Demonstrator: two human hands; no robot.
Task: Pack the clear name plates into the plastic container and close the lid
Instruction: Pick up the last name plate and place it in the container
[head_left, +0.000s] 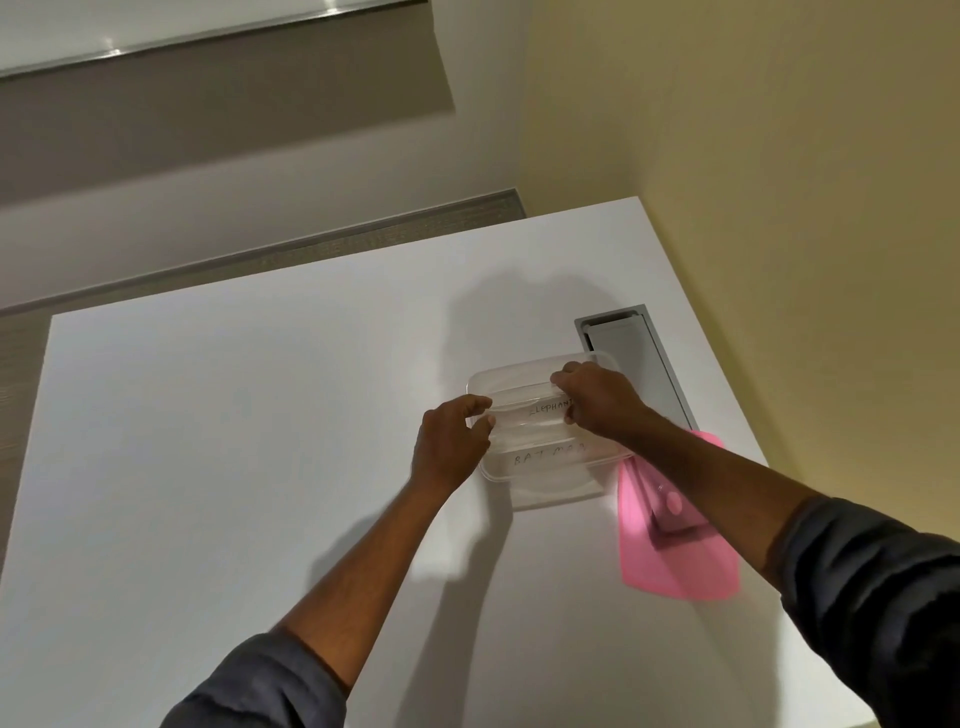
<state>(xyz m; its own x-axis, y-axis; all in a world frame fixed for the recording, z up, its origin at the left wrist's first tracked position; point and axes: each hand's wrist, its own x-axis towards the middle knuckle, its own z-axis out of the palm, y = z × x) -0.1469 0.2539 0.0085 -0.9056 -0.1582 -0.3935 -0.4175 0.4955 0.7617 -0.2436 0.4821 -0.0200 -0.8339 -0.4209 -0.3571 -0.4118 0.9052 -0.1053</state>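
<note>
A clear plastic container (550, 488) stands on the white table (249, 441), right of centre. Two clear name plates are at its opening. One reads "ELEPHANT" (535, 413), and both my hands hold it over the container. My left hand (454, 441) pinches its left end and my right hand (600, 400) grips its right end. The other plate, lettered "BATMAN" (545, 456), lies nearer me inside the container. A pink lid (670, 551) rests flat on the table just right of the container, partly under my right forearm.
A grey metal cable hatch (631, 358) is set into the table behind the container, near the right edge. The yellow wall (779, 208) runs close along the table's right side. The table's far edge lies behind the container.
</note>
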